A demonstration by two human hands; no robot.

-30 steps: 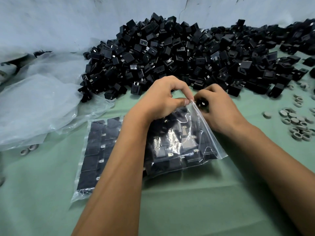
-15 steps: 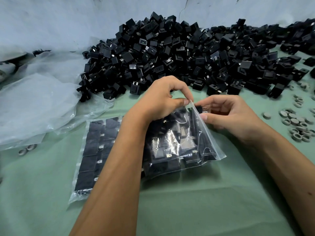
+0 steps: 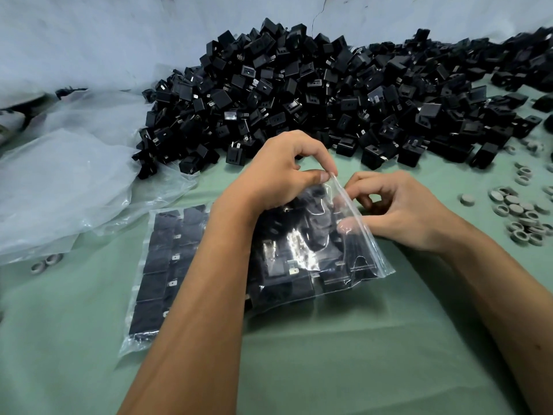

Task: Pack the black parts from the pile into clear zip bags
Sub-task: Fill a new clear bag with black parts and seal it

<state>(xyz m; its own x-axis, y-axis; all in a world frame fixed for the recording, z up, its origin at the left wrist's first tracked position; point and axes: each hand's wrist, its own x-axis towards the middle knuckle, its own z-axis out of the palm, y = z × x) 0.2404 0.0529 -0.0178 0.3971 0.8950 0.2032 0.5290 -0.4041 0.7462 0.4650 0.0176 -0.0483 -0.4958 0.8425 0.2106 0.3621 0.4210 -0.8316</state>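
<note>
A big pile of black parts point(image 3: 329, 94) lies across the back of the green table point(image 3: 329, 354). In front of it a clear zip bag point(image 3: 314, 259), stuffed with black parts, stands tilted with its mouth along the right edge. My left hand point(image 3: 281, 178) pinches the bag's top corner between thumb and forefinger. My right hand point(image 3: 401, 214) is at the bag's mouth with its fingers curled on the rim. Its thumb shows through the plastic, and I see no part in it. My left forearm covers part of a second filled bag point(image 3: 161, 265), which lies flat.
Crumpled clear plastic sheeting point(image 3: 59, 181) lies at the left, reaching under the pile's edge. Several grey rings point(image 3: 520, 214) are scattered at the right, and two more rings point(image 3: 45, 263) sit at the left. A pale wall point(image 3: 104, 40) rises right behind the pile.
My right hand carried a black part from near the pile to the bag's mouth. The part is no longer in the fingers, which now curl at the rim. My left hand kept its pinch.
</note>
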